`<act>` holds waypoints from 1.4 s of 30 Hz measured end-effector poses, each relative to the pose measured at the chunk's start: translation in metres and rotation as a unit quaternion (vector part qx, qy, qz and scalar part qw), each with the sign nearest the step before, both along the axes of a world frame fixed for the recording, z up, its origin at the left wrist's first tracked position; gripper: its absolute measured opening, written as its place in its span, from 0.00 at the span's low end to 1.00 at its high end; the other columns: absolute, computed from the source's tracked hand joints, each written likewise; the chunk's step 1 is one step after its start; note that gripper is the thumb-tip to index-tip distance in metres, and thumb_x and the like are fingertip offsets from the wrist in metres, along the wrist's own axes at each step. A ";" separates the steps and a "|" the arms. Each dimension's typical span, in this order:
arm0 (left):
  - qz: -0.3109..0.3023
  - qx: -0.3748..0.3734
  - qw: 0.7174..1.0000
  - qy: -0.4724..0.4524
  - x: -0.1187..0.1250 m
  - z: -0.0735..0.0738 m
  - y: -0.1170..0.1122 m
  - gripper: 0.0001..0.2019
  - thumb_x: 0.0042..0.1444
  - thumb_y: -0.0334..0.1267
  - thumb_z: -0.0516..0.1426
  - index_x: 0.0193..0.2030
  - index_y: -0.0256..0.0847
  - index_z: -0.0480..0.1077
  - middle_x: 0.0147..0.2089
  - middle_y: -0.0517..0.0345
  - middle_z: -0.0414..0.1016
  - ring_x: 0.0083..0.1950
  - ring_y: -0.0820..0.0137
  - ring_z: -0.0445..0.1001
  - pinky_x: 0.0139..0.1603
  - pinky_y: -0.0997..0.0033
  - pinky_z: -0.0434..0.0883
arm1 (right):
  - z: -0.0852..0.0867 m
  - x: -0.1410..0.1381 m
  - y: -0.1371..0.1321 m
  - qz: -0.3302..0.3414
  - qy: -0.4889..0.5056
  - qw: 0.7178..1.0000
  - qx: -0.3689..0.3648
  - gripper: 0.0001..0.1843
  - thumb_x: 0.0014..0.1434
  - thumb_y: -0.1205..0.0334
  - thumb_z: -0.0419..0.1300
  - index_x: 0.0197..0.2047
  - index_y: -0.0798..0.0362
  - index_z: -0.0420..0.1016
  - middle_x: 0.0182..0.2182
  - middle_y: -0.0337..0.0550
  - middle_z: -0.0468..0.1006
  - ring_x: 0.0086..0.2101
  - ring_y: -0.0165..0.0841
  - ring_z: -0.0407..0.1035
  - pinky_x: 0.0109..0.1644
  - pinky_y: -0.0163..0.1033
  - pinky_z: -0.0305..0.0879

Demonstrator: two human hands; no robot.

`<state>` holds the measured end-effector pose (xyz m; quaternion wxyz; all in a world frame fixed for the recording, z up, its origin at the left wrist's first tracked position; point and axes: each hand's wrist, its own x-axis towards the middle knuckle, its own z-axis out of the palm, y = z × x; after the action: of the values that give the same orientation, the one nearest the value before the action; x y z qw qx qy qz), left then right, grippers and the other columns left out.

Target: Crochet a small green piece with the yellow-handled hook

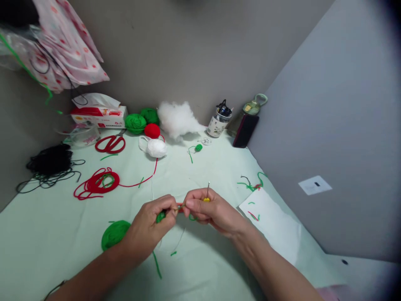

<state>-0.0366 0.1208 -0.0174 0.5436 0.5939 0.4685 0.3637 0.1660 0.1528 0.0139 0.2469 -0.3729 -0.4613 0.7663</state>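
My left hand (pixel 153 223) is closed in a pinch on a small green crocheted piece (pixel 161 217), just above the pale green table (pixel 46 234). My right hand (pixel 209 210) is closed round a crochet hook (pixel 207 191) with a yellow grip; its metal tip points up. A short red bit (pixel 179 205) shows between the two hands. A thin green yarn strand (pixel 156 264) trails down from the left hand. A flat green yarn ball (pixel 114 234) lies just left of my left wrist.
Loose red yarn (pixel 97 183), black yarn (pixel 50 160), red scissors (pixel 110 144), green (pixel 135 123), red (pixel 152 130) and white (pixel 156 147) yarn balls, white stuffing (pixel 178 118), a tissue box (pixel 99 116), a jar (pixel 218 122), a dark phone (pixel 245 130), and white paper (pixel 273 223) with yarn scraps surround the hands.
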 end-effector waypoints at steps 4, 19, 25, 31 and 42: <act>-0.029 -0.185 0.970 -0.156 0.000 0.004 0.000 0.12 0.65 0.46 0.59 0.35 0.41 0.76 0.28 0.63 0.66 0.25 0.73 0.62 0.24 0.72 0.58 | -0.004 0.004 0.004 -0.019 0.006 1.000 -0.001 0.22 0.58 0.42 0.72 0.31 0.54 0.77 0.12 0.22 0.51 0.19 0.23 0.39 0.24 0.35 0.39; -0.053 -0.229 0.880 -0.412 0.007 0.011 -0.031 0.12 0.65 0.34 0.66 0.52 0.33 0.84 0.52 0.44 0.86 0.53 0.58 0.85 0.65 0.59 0.73 | 0.003 0.014 -0.004 -0.074 0.017 0.994 0.074 0.20 0.57 0.44 0.72 0.32 0.53 0.77 0.13 0.22 0.49 0.19 0.22 0.36 0.23 0.33 0.38; -0.069 -0.216 0.890 -0.396 0.013 0.009 -0.042 0.13 0.65 0.39 0.67 0.53 0.35 0.82 0.44 0.49 0.85 0.38 0.65 0.86 0.43 0.68 0.78 | 0.007 0.012 -0.012 -0.069 0.027 0.993 0.093 0.22 0.55 0.43 0.74 0.31 0.53 0.76 0.13 0.22 0.50 0.19 0.22 0.36 0.23 0.33 0.36; -0.061 -0.238 0.886 -0.393 0.017 0.007 -0.044 0.16 0.72 0.46 0.59 0.47 0.33 0.81 0.45 0.45 0.83 0.36 0.69 0.83 0.40 0.72 0.80 | 0.010 0.014 -0.014 -0.061 0.027 0.993 0.101 0.21 0.57 0.43 0.73 0.32 0.54 0.77 0.13 0.22 0.50 0.19 0.22 0.36 0.24 0.33 0.36; 0.007 -0.230 0.906 -0.356 0.018 0.002 -0.047 0.12 0.57 0.31 0.72 0.46 0.34 0.81 0.45 0.49 0.85 0.44 0.68 0.84 0.54 0.70 0.77 | 0.002 0.019 -0.007 -0.024 0.006 0.995 0.101 0.22 0.58 0.43 0.71 0.32 0.53 0.75 0.12 0.21 0.52 0.19 0.22 0.36 0.23 0.33 0.37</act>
<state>-0.0188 0.0738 -0.0155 0.7932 0.2802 0.3181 0.4372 0.1849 0.1455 0.0161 0.3043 -0.3529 -0.5257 0.7117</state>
